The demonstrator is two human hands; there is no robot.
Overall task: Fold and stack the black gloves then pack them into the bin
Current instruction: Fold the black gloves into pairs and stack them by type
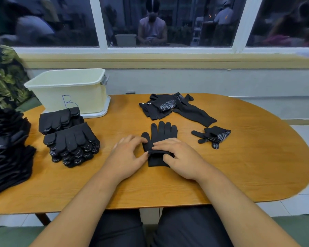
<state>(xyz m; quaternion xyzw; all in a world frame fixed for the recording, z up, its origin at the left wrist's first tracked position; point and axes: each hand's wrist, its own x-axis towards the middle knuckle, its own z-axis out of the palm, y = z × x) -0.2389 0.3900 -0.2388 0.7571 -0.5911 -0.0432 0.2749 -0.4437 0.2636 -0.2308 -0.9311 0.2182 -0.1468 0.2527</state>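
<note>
At left, black pile [7, 148] partly beyond the edge; bin [52, 97] interior out of sight.

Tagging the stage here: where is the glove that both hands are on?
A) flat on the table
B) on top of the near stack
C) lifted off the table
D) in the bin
A: the glove lies flat on the table, fingers pointing away, with the left hand and right hand holding its cuff.
</note>
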